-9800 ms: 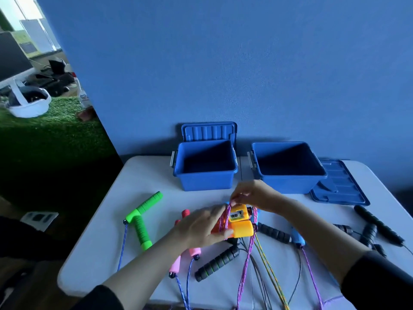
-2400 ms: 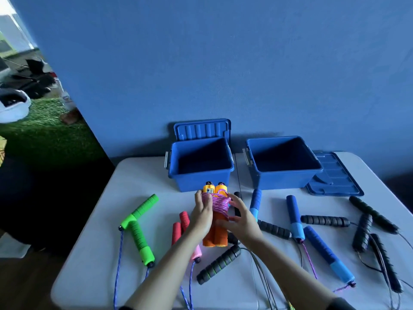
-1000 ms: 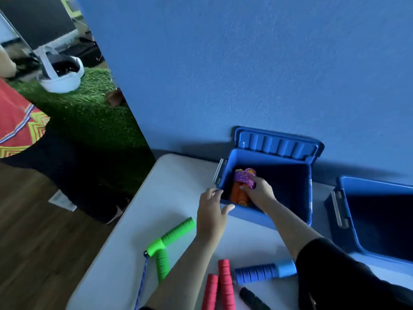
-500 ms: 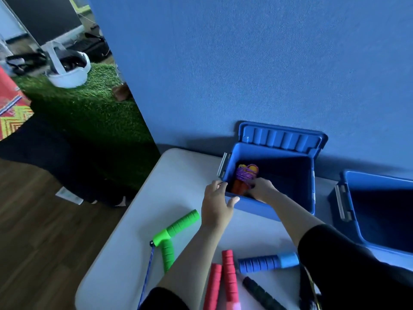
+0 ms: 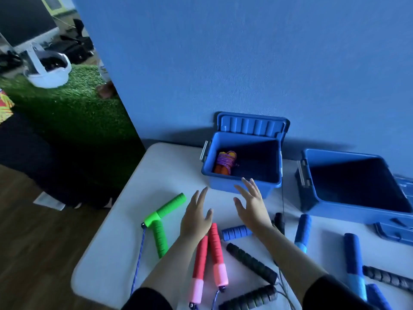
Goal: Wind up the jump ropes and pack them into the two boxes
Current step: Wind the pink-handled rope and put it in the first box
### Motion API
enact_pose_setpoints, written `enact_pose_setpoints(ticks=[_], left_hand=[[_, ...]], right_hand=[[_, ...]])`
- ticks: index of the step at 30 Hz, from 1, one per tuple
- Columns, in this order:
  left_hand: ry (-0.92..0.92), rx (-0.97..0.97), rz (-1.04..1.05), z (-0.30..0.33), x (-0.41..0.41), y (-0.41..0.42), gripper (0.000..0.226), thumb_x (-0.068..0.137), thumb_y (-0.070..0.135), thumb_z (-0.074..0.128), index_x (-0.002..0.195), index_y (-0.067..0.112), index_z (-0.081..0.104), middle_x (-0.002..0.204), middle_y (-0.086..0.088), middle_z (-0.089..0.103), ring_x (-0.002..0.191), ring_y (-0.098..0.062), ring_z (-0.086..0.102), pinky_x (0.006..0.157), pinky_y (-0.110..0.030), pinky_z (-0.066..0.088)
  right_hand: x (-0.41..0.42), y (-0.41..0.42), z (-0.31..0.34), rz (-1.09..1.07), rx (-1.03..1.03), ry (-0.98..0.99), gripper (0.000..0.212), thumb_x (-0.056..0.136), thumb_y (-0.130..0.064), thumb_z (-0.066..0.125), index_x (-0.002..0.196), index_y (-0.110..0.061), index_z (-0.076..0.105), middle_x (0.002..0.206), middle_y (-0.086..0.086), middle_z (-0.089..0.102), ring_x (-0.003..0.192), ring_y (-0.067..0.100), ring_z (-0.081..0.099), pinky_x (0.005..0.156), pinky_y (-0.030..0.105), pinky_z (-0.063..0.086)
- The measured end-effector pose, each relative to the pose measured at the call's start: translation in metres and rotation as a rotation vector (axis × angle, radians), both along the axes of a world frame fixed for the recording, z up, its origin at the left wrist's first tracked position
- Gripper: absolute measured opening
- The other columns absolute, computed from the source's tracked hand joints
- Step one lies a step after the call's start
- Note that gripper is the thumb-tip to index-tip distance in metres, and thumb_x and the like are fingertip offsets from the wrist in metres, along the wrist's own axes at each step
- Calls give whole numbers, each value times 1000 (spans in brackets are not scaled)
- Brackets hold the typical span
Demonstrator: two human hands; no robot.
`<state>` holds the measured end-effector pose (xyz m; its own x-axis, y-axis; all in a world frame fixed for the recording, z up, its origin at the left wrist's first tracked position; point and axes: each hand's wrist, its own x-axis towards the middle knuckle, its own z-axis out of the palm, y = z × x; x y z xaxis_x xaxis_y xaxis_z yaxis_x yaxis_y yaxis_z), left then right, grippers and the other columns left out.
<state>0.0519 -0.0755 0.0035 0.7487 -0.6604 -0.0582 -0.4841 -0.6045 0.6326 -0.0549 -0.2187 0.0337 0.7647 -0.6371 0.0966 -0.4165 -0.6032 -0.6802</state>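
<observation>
Handles [image 5: 210, 253] beneath hands [image 5: 223, 213] before box [image 5: 241, 186]

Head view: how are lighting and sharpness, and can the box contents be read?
Head view: dim with a blue cast; the near box holds a readable orange rope bundle, the right box is deep in shadow; both hands are slightly soft; wide-angle bending shows at the edges.

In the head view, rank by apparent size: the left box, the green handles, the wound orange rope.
1. left box
2. green handles
3. wound orange rope, partly hidden by the box wall and farther away, so its rank is less sure.
</observation>
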Motion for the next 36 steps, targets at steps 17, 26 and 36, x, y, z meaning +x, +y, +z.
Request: enact_pose_setpoints(ticks=[17,26,36], left_hand=[[174,285,-5,-24,-84,89,76,87,48,56,149,43,11,108,-14,52,99,-36,61,83,-38,50],[332,98,194,-10,-79,92,80,85,12,59,150,32,17,110,-14,65,96,-31,65,77,-32,51],[772,-103,429,5,-79,77,92,70,33,74,144,44,21,107,-10,63,87,-25,67,71,-41,60]], right_hand=[[-52,129,-30,172,302,400,70,89,-30,55,144,-44,13,107,10,49,80,18,51,73,26,47],[-54,136,-16,-130,569,264,31,71,-11,72,100,-5,63,82,5,67,57,11,62,44,20,51],[-61,136,-6,-227,905,35,13,83,-20,64,95,-21,69,84,4,69,73,18,66,62,31,58]])
